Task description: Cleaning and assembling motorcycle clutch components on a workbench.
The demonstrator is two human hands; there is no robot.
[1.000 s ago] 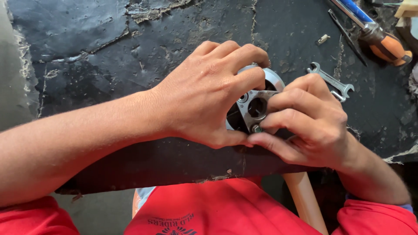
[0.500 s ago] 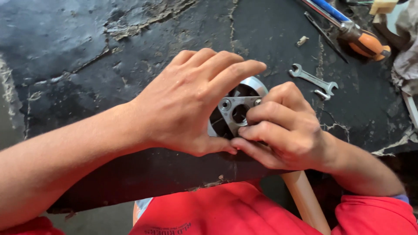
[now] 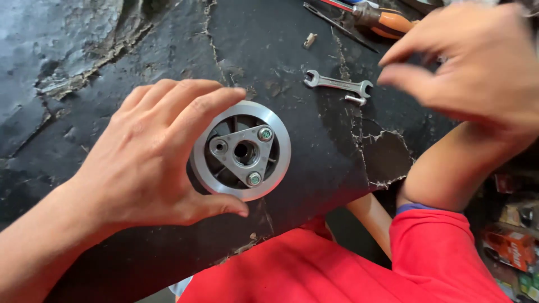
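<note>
A round grey metal pulley (image 3: 241,150) lies flat on a black worn worktop (image 3: 314,146), with a triangular plate and bolts at its centre. My left hand (image 3: 149,160) cups its left rim, fingers over the top and thumb under the lower edge. My right hand (image 3: 471,62) is lifted off it, blurred, at the upper right with fingers spread and nothing in it, above a small open-ended spanner (image 3: 337,84) and a small bolt (image 3: 355,100).
An orange-handled screwdriver (image 3: 382,17) and a thin dark tool lie at the top edge. A tiny metal piece (image 3: 309,39) sits near them. The worktop's covering is cracked and torn at the right (image 3: 382,157). Coloured boxes (image 3: 511,241) sit low on the right.
My right hand has let go of the pulley's centre and swung up to the right. The left hand has slid to the pulley's left rim, uncovering the triangular plate.
</note>
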